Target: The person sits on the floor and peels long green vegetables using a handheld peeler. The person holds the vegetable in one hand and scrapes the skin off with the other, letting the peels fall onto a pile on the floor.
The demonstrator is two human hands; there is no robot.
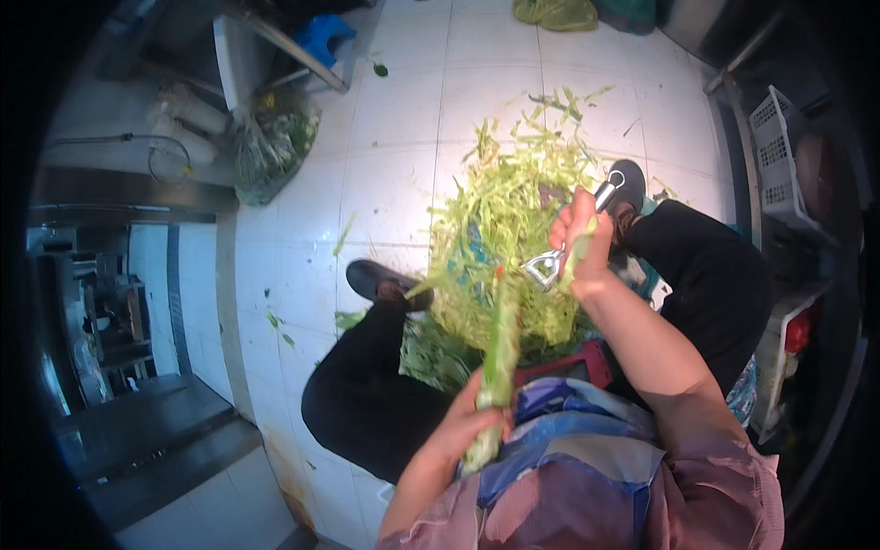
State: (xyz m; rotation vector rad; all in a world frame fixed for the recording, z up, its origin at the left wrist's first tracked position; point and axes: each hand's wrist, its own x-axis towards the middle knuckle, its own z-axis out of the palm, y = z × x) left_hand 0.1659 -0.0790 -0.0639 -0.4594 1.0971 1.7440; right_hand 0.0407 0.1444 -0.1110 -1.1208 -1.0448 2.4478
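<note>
My left hand [474,419] is closed around the lower part of a long, pale green stem vegetable [502,350], partly peeled, which points away from my body. In my right hand [584,240] is a metal Y-shaped peeler [546,267], its head a little to the right of the stem's far end and its ringed handle end sticking out above my fist. A strip of green peel lies against that hand. Beneath both, between my feet, spreads a large heap of light green peelings [515,206]. Leafy greens [440,354] lie at the heap's near edge.
A clear plastic bag of greens [271,155] stands on the tiled floor at left, near white pipes [189,120]. A blue plastic stool [323,38] is behind it. White plastic crates [777,158] line the right side. More bags [557,14] lie at the far edge. Leaf scraps dot the floor.
</note>
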